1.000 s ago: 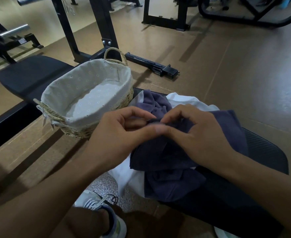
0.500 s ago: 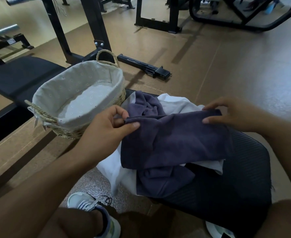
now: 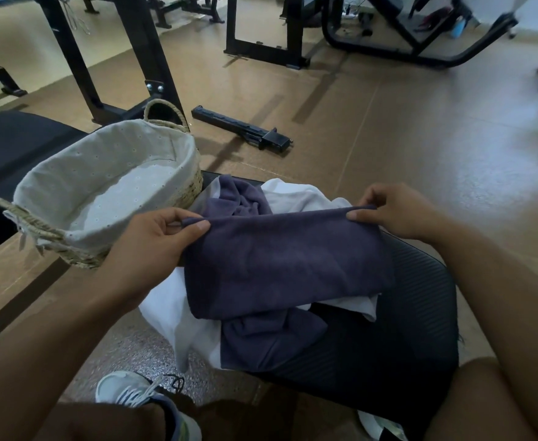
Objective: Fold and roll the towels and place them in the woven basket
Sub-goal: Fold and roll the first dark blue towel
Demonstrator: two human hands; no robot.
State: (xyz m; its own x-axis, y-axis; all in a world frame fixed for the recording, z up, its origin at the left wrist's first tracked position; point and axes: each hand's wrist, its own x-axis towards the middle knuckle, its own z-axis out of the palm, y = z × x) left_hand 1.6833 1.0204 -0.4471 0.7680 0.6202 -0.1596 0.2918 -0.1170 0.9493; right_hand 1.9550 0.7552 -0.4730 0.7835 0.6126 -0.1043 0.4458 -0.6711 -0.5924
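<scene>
A purple towel hangs stretched between my hands over a black seat. My left hand pinches its left top corner and my right hand pinches its right top corner. Under it lie a white towel and another crumpled purple towel. The woven basket, lined with pale cloth, stands on the floor to the left and holds nothing.
The towels rest on a black mesh seat. A black bench pad lies behind the basket. A black metal bar lies on the brown floor, with gym frames beyond. My shoe shows below.
My hands were together at the middle of the purple towel. They have moved apart along its edge, and the towel is now spread wide and lifted between them.
</scene>
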